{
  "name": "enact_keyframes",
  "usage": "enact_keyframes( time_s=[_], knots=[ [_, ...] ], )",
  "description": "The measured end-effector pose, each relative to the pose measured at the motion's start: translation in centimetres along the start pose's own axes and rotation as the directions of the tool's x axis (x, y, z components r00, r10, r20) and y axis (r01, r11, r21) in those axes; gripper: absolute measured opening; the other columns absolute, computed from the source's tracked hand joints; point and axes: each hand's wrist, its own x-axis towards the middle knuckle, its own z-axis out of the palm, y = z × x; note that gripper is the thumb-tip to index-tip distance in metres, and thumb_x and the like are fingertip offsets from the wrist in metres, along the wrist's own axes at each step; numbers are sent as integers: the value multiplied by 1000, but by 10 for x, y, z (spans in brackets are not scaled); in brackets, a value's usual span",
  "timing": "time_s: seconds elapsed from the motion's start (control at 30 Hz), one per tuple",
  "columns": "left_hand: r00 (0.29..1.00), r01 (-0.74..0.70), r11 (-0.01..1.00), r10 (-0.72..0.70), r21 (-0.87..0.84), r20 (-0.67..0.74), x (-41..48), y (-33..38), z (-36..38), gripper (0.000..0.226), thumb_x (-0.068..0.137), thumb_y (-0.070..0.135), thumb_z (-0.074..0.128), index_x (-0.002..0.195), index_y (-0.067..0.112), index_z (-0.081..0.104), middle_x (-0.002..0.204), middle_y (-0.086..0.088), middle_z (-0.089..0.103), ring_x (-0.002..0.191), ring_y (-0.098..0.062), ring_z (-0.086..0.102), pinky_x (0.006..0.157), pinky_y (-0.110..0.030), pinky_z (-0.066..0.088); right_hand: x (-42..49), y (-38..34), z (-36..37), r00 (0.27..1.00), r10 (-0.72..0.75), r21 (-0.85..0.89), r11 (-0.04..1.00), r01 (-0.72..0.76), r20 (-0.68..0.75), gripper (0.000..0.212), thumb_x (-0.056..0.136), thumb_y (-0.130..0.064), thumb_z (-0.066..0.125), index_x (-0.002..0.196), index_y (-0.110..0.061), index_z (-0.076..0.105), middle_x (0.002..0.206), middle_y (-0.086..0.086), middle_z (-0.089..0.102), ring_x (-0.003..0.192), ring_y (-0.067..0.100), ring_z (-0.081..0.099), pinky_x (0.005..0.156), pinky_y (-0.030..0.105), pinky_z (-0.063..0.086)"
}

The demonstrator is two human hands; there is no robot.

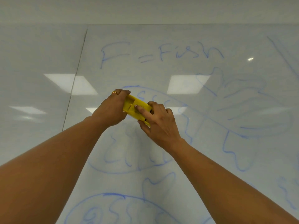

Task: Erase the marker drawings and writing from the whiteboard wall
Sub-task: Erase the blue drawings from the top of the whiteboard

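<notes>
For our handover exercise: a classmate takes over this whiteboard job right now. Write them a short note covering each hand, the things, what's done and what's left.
Left hand grips one end of the yellow eraser; right hand grips the other end.
It is over the upper fish drawing on the whiteboard wall.
Done: nothing plainly erased.
Left: "F = Fish" writing, that drawing, lower fish drawing.

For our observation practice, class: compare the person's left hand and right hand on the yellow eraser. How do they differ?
The left hand wears a gold ring; the right hand shows none. The left hand curls its fingers over the upper end of the yellow eraser; the right hand holds the lower end, with its forefinger stretched along the eraser's face. Both grip the same eraser.
</notes>
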Motion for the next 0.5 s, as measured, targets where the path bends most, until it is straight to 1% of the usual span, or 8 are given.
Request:
enact_keyframes(
  time_s=[0.07, 0.13, 0.23, 0.37, 0.43, 0.5],
  knots=[
    [1000, -10, 1000, 9, -7, -12, 3, -11, -3, 66, 83, 7, 64, 142, 10, 33, 143, -11, 36, 124, -31, 42, 96, -35, 37, 9, -4, 4, 1000, -17, -29, 999, 18, 4, 39, 80, -37, 49, 112, -22, 66, 99, 13, 64, 74, 28, 61, 58, 32, 43],
    [999, -25, 1000, 24, -15, -37, 7, -21, -4, 68, 83, 8, 65, 142, 11, 33, 143, -12, 37, 124, -31, 42, 96, -35, 37, 21, -3, 6, 998, -55, -56, 997, 55, 2, 42, 79, -37, 42, 110, -23, 67, 99, 13, 64, 73, 28, 61, 58, 32, 43],
    [996, -17, 999, 13, -44, -90, 11, -35, -3, 69, 84, 11, 66, 144, 12, 31, 143, -12, 37, 124, -30, 43, 96, -34, 36, 40, 5, 10, 993, -115, -102, 988, 114, -6, 43, 77, -37, 41, 108, -23, 68, 99, 13, 65, 73, 28, 60, 59, 32, 43],
    [994, 0, 1000, -2, -19, -113, 17, -55, 2, 63, 87, 12, 60, 143, 9, 31, 143, -12, 37, 124, -30, 42, 94, -32, 35, 64, 11, 18, 994, -105, -153, 983, 98, -36, 42, 77, -39, 42, 106, -25, 69, 99, 11, 66, 73, 28, 61, 60, 34, 43],
    [994, -4, 1000, 5, 11, -108, 23, -65, 4, 62, 89, 13, 58, 143, 9, 30, 144, -12, 36, 125, -30, 42, 95, -34, 36, 75, 15, 24, 992, -120, -186, 976, 110, -39, 41, 77, -41, 42, 106, -27, 68, 101, 10, 67, 74, 28, 62, 62, 35, 43],
    [991, 5, 1000, -1, 27, -134, 31, -74, 6, 62, 90, 15, 57, 144, 10, 27, 144, -13, 36, 126, -31, 41, 96, -38, 37, 88, 20, 29, 990, -132, -200, 972, 121, -44, 42, 77, -43, 41, 106, -28, 68, 102, 9, 67, 75, 28, 62, 62, 36, 44]
  ],
)
